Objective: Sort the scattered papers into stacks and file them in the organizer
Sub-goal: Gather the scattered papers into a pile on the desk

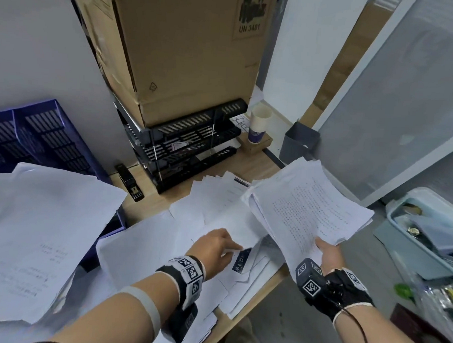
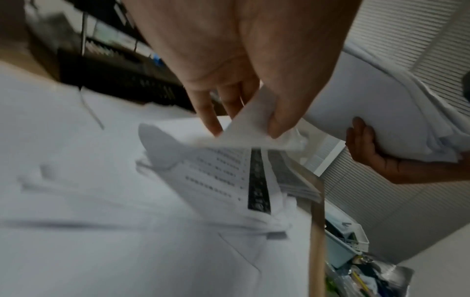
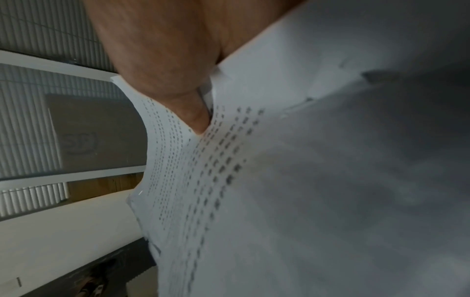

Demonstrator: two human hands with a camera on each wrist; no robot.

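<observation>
White sheet corner [image 2: 254, 120] pinched in left hand [image 1: 215, 247], stack [image 1: 305, 202] edge gripped in right hand [image 1: 329, 254].

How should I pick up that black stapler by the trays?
Probably pinch the stapler across its long narrow sides, near the middle, coming straight down from above. It lies flat on the desk, with the blue tray close on one side and the black organizer on the other, so the top is the clearest way in.
</observation>
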